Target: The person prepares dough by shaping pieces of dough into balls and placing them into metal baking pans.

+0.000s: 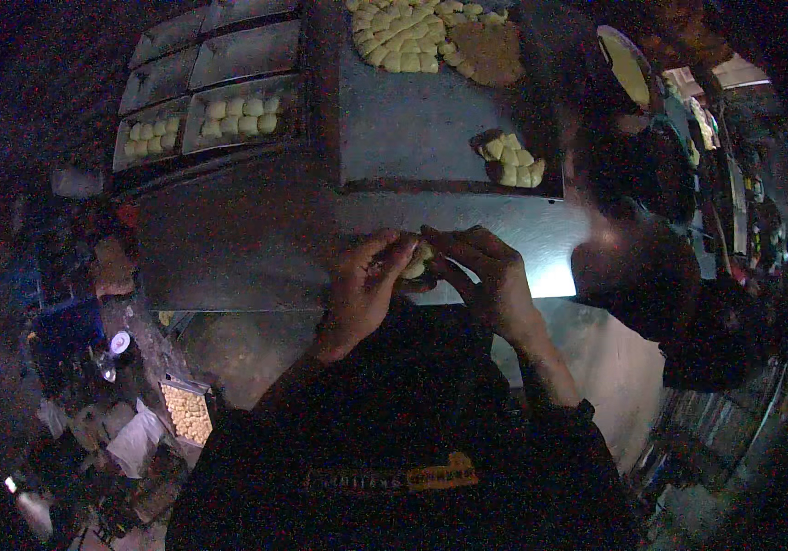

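Over the near edge of the table, a small pale dough piece [419, 264] is held between both hands. My left hand [368, 277] has its fingers curled around the left side of it. My right hand [484, 268] pinches it from the right with thumb and fingertips. Beyond them, on the grey work surface [412, 138], lies a small cluster of cut dough pieces [515, 163]. Farther back sits a large spread of cut dough [398, 37], touching a brown, crumbly-looking mass [487, 53]. The underside of the held piece is hidden by my fingers.
At the far left stand several rectangular pans; two hold rows of dough balls [240, 118] [150, 138]. A round container with pale yellow contents [631, 72] is at the far right. Below left is a tray of many small round pieces [187, 413]. Dark shapes crowd the right side.
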A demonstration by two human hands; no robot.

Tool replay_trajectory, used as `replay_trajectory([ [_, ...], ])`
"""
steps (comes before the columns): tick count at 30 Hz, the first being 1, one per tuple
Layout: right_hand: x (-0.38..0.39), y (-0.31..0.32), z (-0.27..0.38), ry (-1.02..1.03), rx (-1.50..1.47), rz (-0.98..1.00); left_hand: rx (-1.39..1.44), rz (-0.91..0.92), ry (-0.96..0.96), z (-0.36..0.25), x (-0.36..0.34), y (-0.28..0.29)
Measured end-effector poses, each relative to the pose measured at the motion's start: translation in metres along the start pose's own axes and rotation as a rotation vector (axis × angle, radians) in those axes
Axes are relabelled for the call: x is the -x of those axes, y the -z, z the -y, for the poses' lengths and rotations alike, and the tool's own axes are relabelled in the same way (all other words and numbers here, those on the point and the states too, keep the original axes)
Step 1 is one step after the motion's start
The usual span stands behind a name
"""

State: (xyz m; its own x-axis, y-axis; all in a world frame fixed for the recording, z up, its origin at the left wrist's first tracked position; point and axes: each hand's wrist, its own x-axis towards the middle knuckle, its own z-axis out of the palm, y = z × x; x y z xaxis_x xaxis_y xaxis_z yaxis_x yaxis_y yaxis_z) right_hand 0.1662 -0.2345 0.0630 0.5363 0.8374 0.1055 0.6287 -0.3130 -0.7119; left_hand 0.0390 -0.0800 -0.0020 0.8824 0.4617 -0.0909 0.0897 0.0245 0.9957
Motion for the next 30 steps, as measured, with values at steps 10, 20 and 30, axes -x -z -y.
replay_trajectory([
  [10, 0.015, 0.058, -0.069, -0.071, -0.47, 0.245, 0.41, 0.268, 0.326, -0.027, -0.018, -0.064],
  [20, 0.052, 0.041, -0.081, 0.243, 0.008, 0.287, 0.363, -0.014, 0.154, 0.078, 0.024, -0.096],
  [30, 0.001, -0.035, -0.11, 0.078, -0.331, 0.564, -0.269, -0.161, 0.256, 0.013, 0.025, -0.067],
])
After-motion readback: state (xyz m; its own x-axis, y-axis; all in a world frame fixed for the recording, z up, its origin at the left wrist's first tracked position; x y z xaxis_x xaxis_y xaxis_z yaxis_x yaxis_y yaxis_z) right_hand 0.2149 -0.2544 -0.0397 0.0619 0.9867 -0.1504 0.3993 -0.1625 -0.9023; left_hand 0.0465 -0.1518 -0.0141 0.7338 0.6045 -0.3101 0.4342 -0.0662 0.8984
